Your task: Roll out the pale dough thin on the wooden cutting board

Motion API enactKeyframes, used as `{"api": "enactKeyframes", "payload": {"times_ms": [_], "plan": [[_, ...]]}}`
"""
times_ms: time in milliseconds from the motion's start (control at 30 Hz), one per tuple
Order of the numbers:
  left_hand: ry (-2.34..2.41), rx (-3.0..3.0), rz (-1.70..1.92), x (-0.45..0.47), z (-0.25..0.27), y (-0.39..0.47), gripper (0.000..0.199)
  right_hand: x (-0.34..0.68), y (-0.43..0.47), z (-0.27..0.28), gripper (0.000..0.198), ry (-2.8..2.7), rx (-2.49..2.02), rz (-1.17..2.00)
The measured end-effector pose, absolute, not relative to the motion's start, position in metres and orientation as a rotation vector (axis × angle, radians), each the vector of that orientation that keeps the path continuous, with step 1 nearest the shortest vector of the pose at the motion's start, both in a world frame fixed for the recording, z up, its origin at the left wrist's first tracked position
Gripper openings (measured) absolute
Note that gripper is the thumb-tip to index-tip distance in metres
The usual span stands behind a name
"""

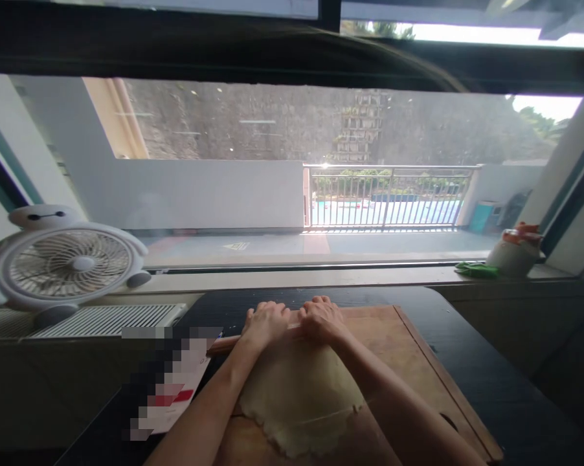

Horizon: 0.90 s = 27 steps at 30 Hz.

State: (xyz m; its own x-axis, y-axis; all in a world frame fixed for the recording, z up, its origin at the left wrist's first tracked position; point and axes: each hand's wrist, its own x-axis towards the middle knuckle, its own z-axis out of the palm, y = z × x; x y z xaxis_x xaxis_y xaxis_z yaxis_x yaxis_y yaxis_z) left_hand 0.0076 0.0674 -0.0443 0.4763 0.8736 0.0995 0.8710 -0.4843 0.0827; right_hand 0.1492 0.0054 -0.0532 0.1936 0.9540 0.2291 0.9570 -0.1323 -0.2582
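Observation:
A thin, flattened sheet of dough (296, 395) with a ragged near edge lies on a wooden board (393, 362). Across the dough's far end runs a wooden rolling pin (223, 345), whose left end sticks out past my left wrist. My left hand (267, 317) is curled over the pin, fingers bent away from me. Close beside it, my right hand (322, 318) is curled over the same pin. The pin's middle is mostly hidden under both hands, and its right end does not show.
The board rests on a dark table (471, 349). Left of it lies a partly blurred-out paper (190, 388). A white fan (78, 262) stands at the left by the window. On the sill at right are a whitish pot (513, 255) and a green cloth-like item (476, 269).

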Motion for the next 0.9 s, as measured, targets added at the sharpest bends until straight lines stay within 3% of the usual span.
{"api": "enactKeyframes", "payload": {"times_ms": [233,633,900], "plan": [[1.590,2.655,0.179,0.008,-0.047,0.075,0.042,0.154,0.012,-0.056,0.035,-1.811,-2.118,0.002],[1.422,2.834,0.643,-0.018,-0.050,-0.027,0.036,0.124,-0.089,-0.066,0.034,-1.743,-1.832,-0.279],[1.614,2.811,0.467,-0.001,-0.046,0.020,0.039,0.131,-0.046,-0.053,0.039,-1.750,-2.058,-0.167]]}}
